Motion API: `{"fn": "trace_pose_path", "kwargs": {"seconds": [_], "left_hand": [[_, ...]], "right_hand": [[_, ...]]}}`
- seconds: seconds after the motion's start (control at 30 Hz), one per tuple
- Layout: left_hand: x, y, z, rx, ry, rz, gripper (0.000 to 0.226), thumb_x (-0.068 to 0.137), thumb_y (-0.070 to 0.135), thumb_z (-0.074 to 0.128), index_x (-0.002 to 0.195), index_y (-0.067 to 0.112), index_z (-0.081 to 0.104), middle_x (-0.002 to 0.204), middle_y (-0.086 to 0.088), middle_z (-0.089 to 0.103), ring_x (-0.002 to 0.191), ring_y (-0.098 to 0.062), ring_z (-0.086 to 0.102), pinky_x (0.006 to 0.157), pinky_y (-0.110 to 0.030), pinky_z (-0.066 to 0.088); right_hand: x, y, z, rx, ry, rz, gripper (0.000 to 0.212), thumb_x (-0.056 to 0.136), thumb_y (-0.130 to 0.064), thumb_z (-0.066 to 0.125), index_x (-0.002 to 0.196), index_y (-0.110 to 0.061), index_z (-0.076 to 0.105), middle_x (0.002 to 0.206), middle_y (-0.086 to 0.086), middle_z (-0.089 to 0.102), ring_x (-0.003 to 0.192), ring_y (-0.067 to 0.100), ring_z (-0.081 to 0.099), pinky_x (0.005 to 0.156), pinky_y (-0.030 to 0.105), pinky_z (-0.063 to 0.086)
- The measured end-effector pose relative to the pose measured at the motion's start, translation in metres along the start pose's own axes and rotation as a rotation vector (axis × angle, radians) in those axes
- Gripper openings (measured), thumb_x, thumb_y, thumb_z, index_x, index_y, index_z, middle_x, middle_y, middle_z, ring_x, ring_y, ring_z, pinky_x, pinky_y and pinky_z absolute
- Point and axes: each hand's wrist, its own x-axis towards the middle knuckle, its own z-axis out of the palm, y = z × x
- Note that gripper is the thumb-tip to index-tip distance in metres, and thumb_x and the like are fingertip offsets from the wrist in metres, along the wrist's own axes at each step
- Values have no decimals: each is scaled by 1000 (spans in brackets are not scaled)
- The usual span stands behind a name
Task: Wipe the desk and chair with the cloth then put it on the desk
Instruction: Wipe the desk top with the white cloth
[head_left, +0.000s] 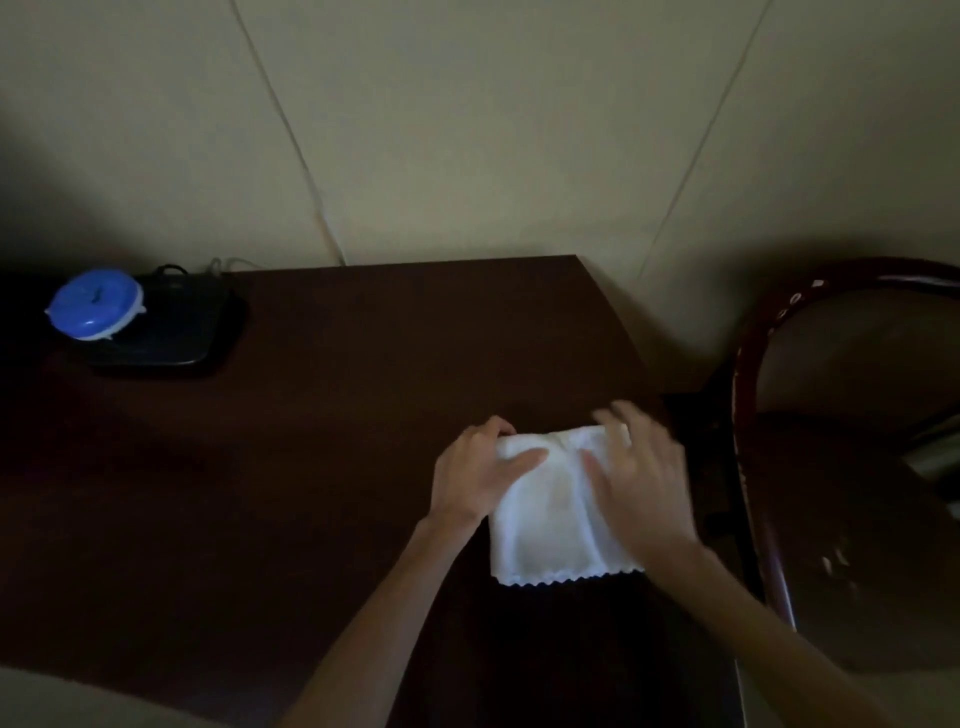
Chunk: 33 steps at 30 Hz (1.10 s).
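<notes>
A white cloth (540, 525) with a scalloped near edge lies folded on the dark brown desk (337, 415), near its right side. My left hand (478, 473) pinches the cloth's far left corner, thumb on top and fingers curled round the edge. Over the cloth's right part my right hand (636, 478) is spread with straight fingers, blurred by motion. A dark red wooden chair (748, 415) with a curved back stands right of the desk.
At the desk's far left sits a black flat device (176, 332) with a blue-lidded round container (96, 306) on it. A cable runs up the beige wall (467, 130) behind. The room is dim.
</notes>
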Motion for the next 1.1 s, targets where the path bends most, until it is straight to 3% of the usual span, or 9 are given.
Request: {"fn": "trace_pose_path", "kwargs": {"seconds": [0.1,0.2,0.33,0.5,0.6,0.67,0.77,0.9,1.1], "left_hand": [[5,-5,2,102,60,141,47,88,62,56,115,25,62,106,10,61,101,-10,55,86,-27,43],[4,-28,-8,122,61,184,37,95,50,52,124,27,58,122,7,57,114,-14,51,98,-30,38],[-1,-75,-34,212,149,102,44,99,46,46,139,30,49,147,5,45,138,-16,38,113,-36,30],[13,-117,-55,464,40,-11,66,96,61,35,155,34,22,164,-1,17,151,-25,15,121,-47,15],[18,-122,-56,514,43,-8,71,93,67,31,154,31,24,162,-4,22,149,-27,20,120,-47,21],[16,-123,-56,526,60,3,72,92,68,29,151,28,34,158,-6,32,145,-29,30,117,-48,28],[14,-128,-56,528,80,56,71,92,67,30,147,25,44,151,-7,44,138,-29,42,110,-48,38],[21,-140,-67,532,52,73,69,91,68,28,145,29,46,148,1,47,133,-23,46,101,-45,46],[37,-139,-88,512,66,-24,80,85,74,23,149,29,41,154,0,37,141,-23,35,111,-47,36]], "right_hand": [[-20,-32,20,-78,-198,-168,67,95,-61,19,152,-27,19,160,14,19,144,41,21,113,62,16],[-24,-39,41,-52,-254,-73,78,87,-72,16,152,-35,-5,164,5,4,148,39,3,114,66,7],[-37,-30,49,-84,-250,-59,79,87,-75,26,154,-34,14,163,5,11,148,41,4,110,70,10],[-59,-8,56,-114,-247,-47,82,85,-78,15,154,-33,13,163,8,13,147,42,7,109,72,10],[-24,-10,59,-116,-228,-32,82,85,-79,18,154,-34,13,162,7,16,147,41,11,108,73,13],[31,-8,63,-125,-177,-14,82,82,-77,24,152,-36,18,162,5,17,147,41,11,106,73,15],[133,-11,75,-151,-131,-32,83,80,-77,19,153,-38,11,163,2,12,147,40,8,107,72,15],[241,-37,94,-54,-93,-35,79,78,-82,11,148,-47,3,161,-9,6,147,33,2,110,70,2],[301,-47,100,-5,-59,-98,80,76,-84,12,147,-48,6,161,-10,10,147,31,4,110,70,0]]}}
